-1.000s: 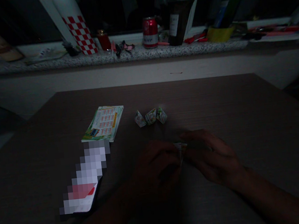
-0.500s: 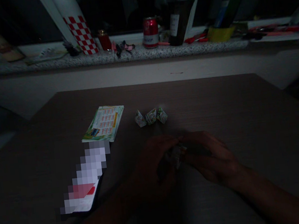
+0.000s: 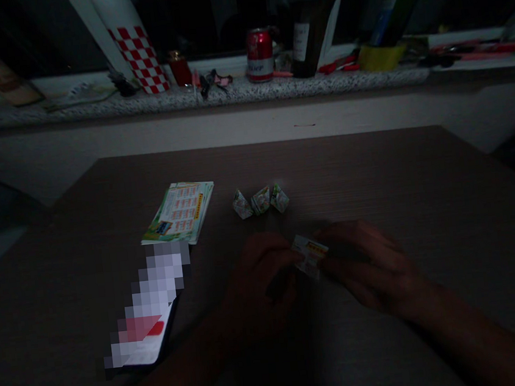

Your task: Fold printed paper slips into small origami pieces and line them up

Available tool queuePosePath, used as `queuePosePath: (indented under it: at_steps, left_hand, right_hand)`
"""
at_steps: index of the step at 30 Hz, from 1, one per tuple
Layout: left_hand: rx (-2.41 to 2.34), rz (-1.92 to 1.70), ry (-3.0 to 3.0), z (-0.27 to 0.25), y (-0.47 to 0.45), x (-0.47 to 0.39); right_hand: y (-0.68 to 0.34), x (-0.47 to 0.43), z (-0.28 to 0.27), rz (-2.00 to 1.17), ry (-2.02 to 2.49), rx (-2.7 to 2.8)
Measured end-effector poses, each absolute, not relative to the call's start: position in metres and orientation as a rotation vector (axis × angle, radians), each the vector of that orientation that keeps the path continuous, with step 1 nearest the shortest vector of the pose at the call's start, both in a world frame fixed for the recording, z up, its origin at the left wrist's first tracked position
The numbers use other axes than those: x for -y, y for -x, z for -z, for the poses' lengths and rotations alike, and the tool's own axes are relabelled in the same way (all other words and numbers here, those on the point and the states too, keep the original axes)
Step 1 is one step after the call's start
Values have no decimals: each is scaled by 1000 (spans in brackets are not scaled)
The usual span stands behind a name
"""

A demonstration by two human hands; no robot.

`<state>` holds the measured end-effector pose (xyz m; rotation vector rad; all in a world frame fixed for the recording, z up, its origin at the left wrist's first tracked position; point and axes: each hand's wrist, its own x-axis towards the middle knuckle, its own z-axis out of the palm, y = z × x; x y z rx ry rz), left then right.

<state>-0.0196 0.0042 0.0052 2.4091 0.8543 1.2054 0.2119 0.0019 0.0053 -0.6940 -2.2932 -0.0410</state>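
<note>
Between my two hands is a small piece of folded printed paper [image 3: 310, 256], pale with a yellow strip along its upper edge. My left hand [image 3: 260, 285] pinches its left side. On the opposite side, the fingers of my right hand [image 3: 370, 261] grip its right edge. Just beyond my hands, three small folded paper pieces [image 3: 261, 200] stand in a row on the table. To the left lies a stack of printed paper sheets [image 3: 181, 210], white and green with red print. The light is dim, so the fingertips are hard to see.
A phone [image 3: 149, 345] with a lit, partly blurred screen lies on the wooden table [image 3: 374, 168] by my left forearm. Behind, a stone windowsill [image 3: 238, 97] holds a red can [image 3: 259, 54], a checkered bottle [image 3: 139, 52], a dark bottle [image 3: 303, 38] and a yellow-based green bottle [image 3: 381, 57].
My hands have moved slightly apart, and the folded paper has turned so that its flat printed face and yellow strip now show. Everything else on the table is unmoved.
</note>
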Motion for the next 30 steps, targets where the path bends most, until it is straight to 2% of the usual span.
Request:
queuePosePath:
  at_steps: [6,18,23,30]
  left_hand:
    - [-810,-1143,-2503,-5,18,-8]
    - [-641,-1011,-2622,-6,19,-5]
    - [-575,-967,-2770,-10,19,-3]
    - [-598,-739,-2900,-6,18,-5]
  right_hand:
    - [-217,-4,-5,73,712,2348]
    - [-213,1,-14,-66,675,2468]
    - [-213,-1,-11,-13,682,2464]
    - [-215,-3,-7,16,764,2508]
